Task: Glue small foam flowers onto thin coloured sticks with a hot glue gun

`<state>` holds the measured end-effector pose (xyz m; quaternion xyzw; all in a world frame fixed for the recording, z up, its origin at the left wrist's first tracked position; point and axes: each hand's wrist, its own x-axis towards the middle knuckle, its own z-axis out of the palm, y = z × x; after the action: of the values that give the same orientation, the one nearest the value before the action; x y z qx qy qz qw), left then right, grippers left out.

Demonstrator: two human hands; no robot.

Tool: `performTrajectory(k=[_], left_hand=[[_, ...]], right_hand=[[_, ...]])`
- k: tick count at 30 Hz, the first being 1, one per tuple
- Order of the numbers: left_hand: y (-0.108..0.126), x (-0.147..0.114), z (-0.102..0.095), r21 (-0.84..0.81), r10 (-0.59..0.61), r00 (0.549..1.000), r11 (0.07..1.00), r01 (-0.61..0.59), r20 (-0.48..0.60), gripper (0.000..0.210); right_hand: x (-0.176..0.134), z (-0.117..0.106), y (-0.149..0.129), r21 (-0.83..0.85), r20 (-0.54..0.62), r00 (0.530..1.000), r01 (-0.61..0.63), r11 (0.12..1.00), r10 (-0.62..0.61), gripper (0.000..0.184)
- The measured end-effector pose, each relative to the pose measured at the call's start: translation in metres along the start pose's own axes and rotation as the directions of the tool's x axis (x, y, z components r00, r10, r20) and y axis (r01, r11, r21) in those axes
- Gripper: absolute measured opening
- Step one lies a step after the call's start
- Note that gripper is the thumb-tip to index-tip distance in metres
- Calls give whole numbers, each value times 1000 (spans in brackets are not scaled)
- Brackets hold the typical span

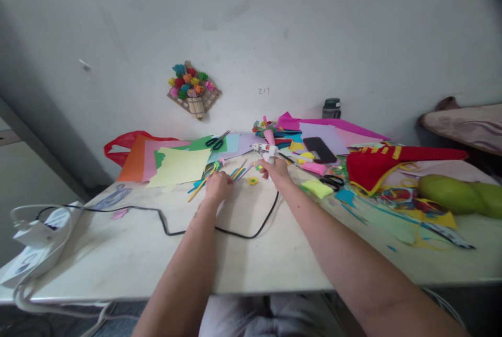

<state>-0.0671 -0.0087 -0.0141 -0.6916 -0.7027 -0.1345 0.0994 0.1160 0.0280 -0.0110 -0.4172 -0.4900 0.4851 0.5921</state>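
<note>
My right hand (273, 169) is wrapped around a white hot glue gun (269, 152), whose nozzle points left. A black cord (270, 217) lies in a loop on the table below that hand. To the left, my left hand (219, 186) rests low over the table with its fingers curled; what they hold, if anything, is hidden. Around it lie thin coloured paper sticks (237, 173), one of them a yellow stick (196, 189). A small yellow paper flower (253, 181) sits between my two hands. Just behind the glue gun is a bunch of colourful paper flowers (263, 127).
Coloured paper sheets (180, 167) with black scissors (217, 141) lie back left. A white power strip (43, 243) is at the left edge. Toward the right are a phone (319, 150), more scissors (333, 181), red cloth (372, 167), green fruit (451, 195) and paper scraps.
</note>
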Motion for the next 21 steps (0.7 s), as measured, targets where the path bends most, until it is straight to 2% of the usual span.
performTrajectory(k=[5, 13, 18, 21], left_hand=[[-3, 1, -1, -22, 3, 1000, 1000, -3, -30, 21], [-2, -1, -9, -71, -139, 990, 988, 137, -21, 21], [-3, -1, -9, -112, -129, 990, 986, 123, -51, 23], [-3, 0, -2, -92, -45, 996, 995, 38, -78, 22]], right_hand=[[1, 0, 2, 5, 2, 1000, 12, 1000, -12, 14], [-2, 0, -2, 26, -8, 1000, -9, 1000, 9, 15], [0, 0, 1, 39, -21, 1000, -11, 999, 12, 17], [1, 0, 2, 42, -23, 1000, -10, 999, 11, 18]])
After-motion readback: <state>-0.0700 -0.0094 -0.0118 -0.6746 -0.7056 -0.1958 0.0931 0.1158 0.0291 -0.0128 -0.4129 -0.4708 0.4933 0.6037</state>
